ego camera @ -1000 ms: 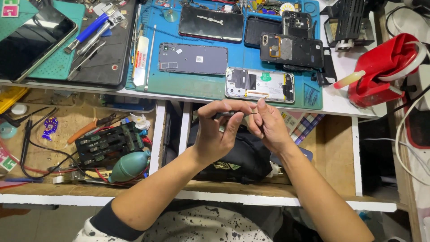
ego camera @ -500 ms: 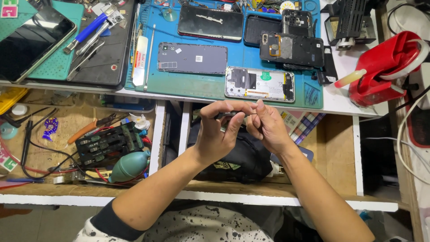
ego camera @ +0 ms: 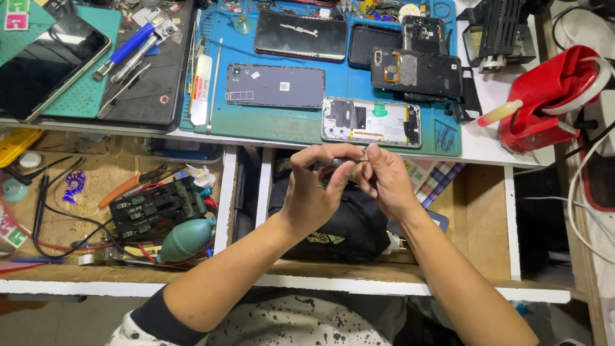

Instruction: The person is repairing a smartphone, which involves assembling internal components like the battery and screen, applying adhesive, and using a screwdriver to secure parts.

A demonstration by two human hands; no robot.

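My left hand (ego camera: 314, 192) and my right hand (ego camera: 383, 181) meet above an open drawer (ego camera: 487, 218), just below the bench edge. Both pinch a small dark tool or part (ego camera: 339, 163) held between the fingertips; its exact kind is too small to tell. Under the hands lies a black pouch (ego camera: 349, 230) inside the drawer. On the blue work mat (ego camera: 269, 122) above sit an opened phone with bare internals (ego camera: 371, 122), a grey phone back cover (ego camera: 275, 86) and two more dark phones (ego camera: 301, 34), (ego camera: 416, 72).
The left drawer holds a teal air-blower bulb (ego camera: 186, 238), a black fixture block (ego camera: 157, 205), orange-handled pliers (ego camera: 128, 186) and cables. A black tablet (ego camera: 45, 64) lies on a green mat at upper left. A red container (ego camera: 551, 102) stands at right beside white cables.
My hands have shifted slightly and the fingers have closed tighter around the small item; everything on the bench stays put.
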